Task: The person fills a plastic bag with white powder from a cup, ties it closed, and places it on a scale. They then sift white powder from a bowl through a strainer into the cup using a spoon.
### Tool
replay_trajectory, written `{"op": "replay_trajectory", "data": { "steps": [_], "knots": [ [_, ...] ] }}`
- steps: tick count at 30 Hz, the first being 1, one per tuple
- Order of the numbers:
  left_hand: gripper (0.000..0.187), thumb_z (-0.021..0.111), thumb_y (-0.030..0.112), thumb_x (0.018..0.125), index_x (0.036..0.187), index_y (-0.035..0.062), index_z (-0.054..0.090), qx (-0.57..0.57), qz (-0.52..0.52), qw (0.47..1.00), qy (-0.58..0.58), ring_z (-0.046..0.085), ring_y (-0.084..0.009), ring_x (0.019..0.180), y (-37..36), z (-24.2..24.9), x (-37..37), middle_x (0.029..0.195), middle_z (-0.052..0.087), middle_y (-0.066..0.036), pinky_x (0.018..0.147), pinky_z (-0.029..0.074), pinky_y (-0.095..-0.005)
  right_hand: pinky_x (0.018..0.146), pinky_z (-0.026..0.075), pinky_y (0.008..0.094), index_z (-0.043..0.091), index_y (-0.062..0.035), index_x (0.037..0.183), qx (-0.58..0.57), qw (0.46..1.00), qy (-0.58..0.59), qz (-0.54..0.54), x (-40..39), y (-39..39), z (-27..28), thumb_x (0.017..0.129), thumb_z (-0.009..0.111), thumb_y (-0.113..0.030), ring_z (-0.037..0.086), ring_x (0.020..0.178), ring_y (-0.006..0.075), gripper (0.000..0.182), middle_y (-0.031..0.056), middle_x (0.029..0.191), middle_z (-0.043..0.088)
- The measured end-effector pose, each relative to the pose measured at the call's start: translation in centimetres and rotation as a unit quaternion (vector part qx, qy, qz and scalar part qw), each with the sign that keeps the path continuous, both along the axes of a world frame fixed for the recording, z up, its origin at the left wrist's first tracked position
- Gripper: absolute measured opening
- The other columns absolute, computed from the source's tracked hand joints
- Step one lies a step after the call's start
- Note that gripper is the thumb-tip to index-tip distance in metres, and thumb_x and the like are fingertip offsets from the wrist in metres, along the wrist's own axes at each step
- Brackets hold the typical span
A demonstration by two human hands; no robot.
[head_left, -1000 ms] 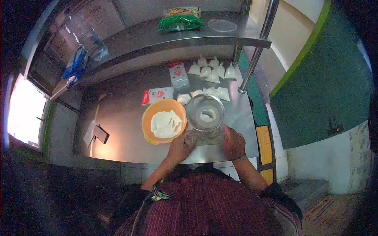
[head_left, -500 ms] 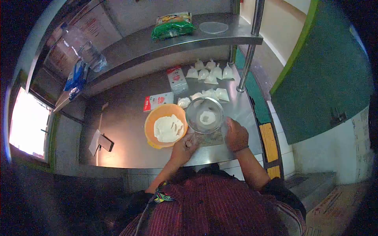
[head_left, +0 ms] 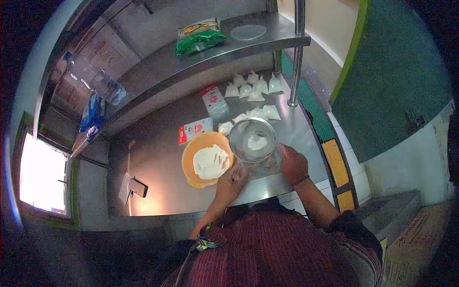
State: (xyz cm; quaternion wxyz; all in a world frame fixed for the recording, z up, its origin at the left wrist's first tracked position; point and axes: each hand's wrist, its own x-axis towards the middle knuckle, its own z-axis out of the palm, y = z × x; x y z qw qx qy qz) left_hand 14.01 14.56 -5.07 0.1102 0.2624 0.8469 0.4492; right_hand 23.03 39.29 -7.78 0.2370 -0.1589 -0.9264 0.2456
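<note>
An orange bowl (head_left: 190, 178) holds white powder (head_left: 210, 162). To its right is a round clear bowl (head_left: 239, 152) with a smaller patch of white powder at its bottom. My left hand (head_left: 233, 182) is closed on the edge of a thin clear plastic bag (head_left: 260, 171) in front of the two bowls. My right hand (head_left: 292, 165) is closed at the bag's right side, beside the clear bowl. Filled small bags (head_left: 271, 112) lie just behind the clear bowl. Several tied bags of white powder (head_left: 256, 93) stand farther back.
Two red and white packs (head_left: 214, 100) lie behind the bowls. A phone on a stand (head_left: 138, 187) is at the left of the metal table (head_left: 158, 158). The shelf (head_left: 167, 60) above carries a green package (head_left: 199, 42), a clear lid (head_left: 248, 32) and a large bottle (head_left: 109, 87).
The view has turned slightly, so the table and bowls appear shifted right and a little down. My hands stay at the plastic in front of the bowls.
</note>
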Motion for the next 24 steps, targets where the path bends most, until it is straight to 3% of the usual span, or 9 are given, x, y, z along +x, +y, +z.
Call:
{"op": "replay_trajectory", "data": {
  "steps": [1, 3, 4, 6, 8, 12, 18, 21, 24],
  "knots": [
    [0.044, 0.072, 0.021, 0.088, 0.127, 0.0012, 0.065, 0.001, -0.002, 1.0, -0.001, 0.059, -0.0212, 0.068, 0.0, 0.0, 0.0, 0.079, 0.064, -0.014, 0.068, 0.051, -0.0362, 0.073, 0.055, 0.0494, 0.062, -0.0106, 0.126, 0.016, 1.0, -0.002, 0.01, -0.4, 0.3, -1.0, 0.092, 0.054, -0.012, 0.071, 0.088, 0.0343, 0.034, 0.0151, 0.108, 0.072],
    [0.048, 0.073, 0.033, 0.09, 0.127, 0.0023, 0.065, -0.07, 0.004, 0.997, -0.044, 0.071, -0.03, 0.101, 0.4, 2.0, 0.1, 0.115, 0.071, -0.02, 0.089, 0.055, -0.0394, 0.069, 0.055, 0.0496, 0.059, -0.0102, 0.128, 0.031, 0.999, -0.003, 0.018, -0.7, 0.3, -0.9, 0.088, 0.057, -0.011, 0.071, 0.085, 0.0329, 0.04, 0.0147, 0.109, 0.072],
    [0.048, 0.073, 0.033, 0.09, 0.127, 0.0023, 0.065, -0.071, 0.002, 0.997, -0.044, 0.071, -0.03, 0.101, 0.2, 1.4, -0.2, 0.115, 0.071, -0.02, 0.089, 0.055, -0.0394, 0.071, 0.055, 0.0492, 0.059, -0.0104, 0.128, 0.024, 0.998, -0.039, 0.044, -0.6, 0.0, -0.9, 0.088, 0.056, -0.011, 0.071, 0.087, 0.0333, 0.04, 0.0152, 0.11, 0.072],
    [0.051, 0.073, 0.023, 0.089, 0.134, 0.0022, 0.061, -0.028, -0.023, 0.999, 0.039, 0.056, -0.0153, 0.065, -0.1, 0.3, -0.6, 0.076, 0.062, -0.008, 0.063, 0.049, -0.033, 0.073, 0.055, 0.0488, 0.059, -0.0107, 0.129, 0.016, 0.995, -0.077, 0.068, -0.4, -0.5, 0.0, 0.089, 0.056, -0.012, 0.071, 0.089, 0.0337, 0.04, 0.0157, 0.111, 0.071],
    [0.052, 0.073, 0.024, 0.089, 0.135, 0.003, 0.06, -0.036, -0.025, 0.999, 0.031, 0.057, -0.0151, 0.065, -0.2, -0.1, -0.9, 0.076, 0.063, -0.008, 0.063, 0.049, -0.0329, 0.077, 0.053, 0.048, 0.057, -0.0121, 0.132, -0.033, 0.996, -0.062, 0.062, -0.3, -0.5, 0.8, 0.088, 0.056, -0.012, 0.07, 0.096, 0.0338, 0.043, 0.0157, 0.112, 0.071],
    [0.056, 0.074, 0.024, 0.088, 0.138, 0.0049, 0.059, -0.036, -0.019, 0.999, 0.001, 0.061, -0.0181, 0.067, -0.1, 0.5, -0.9, 0.08, 0.066, -0.01, 0.064, 0.051, -0.034, 0.079, 0.052, 0.0484, 0.058, -0.0126, 0.131, -0.011, 1.0, 0.022, 0.008, -0.6, 0.3, 1.0, 0.088, 0.055, -0.011, 0.07, 0.098, 0.0324, 0.043, 0.0152, 0.112, 0.071],
    [0.05, 0.075, 0.024, 0.087, 0.131, 0.0047, 0.064, -0.055, -0.022, 0.998, 0.038, 0.066, -0.0248, 0.07, 0.6, 0.1, -1.5, 0.086, 0.07, -0.015, 0.069, 0.054, -0.0362, 0.078, 0.052, 0.0499, 0.058, -0.0086, 0.13, -0.008, 0.991, -0.121, 0.049, 0.1, 0.0, 1.1, 0.088, 0.054, -0.01, 0.07, 0.098, 0.0327, 0.043, 0.0155, 0.112, 0.071],
    [0.045, 0.075, 0.025, 0.087, 0.126, 0.0039, 0.066, -0.045, -0.017, 0.999, 0.017, 0.068, -0.025, 0.073, 0.7, 0.2, -1.3, 0.088, 0.07, -0.017, 0.07, 0.054, -0.0373, 0.078, 0.052, 0.0497, 0.059, -0.0071, 0.129, -0.005, 0.998, -0.048, 0.051, 0.1, -0.4, 0.9, 0.088, 0.054, -0.01, 0.07, 0.098, 0.0325, 0.041, 0.0148, 0.111, 0.071],
    [0.044, 0.076, 0.026, 0.087, 0.123, 0.0027, 0.067, 0.011, -0.025, 0.999, 0.033, 0.069, -0.0261, 0.077, 0.9, -0.1, -1.3, 0.093, 0.071, -0.02, 0.071, 0.054, -0.0382, 0.08, 0.051, 0.0479, 0.062, -0.0072, 0.124, -0.015, 1.0, -0.02, 0.004, -0.2, -0.2, 2.0, 0.097, 0.05, -0.013, 0.07, 0.098, 0.0318, 0.031, 0.0144, 0.109, 0.072]
  ]
}}
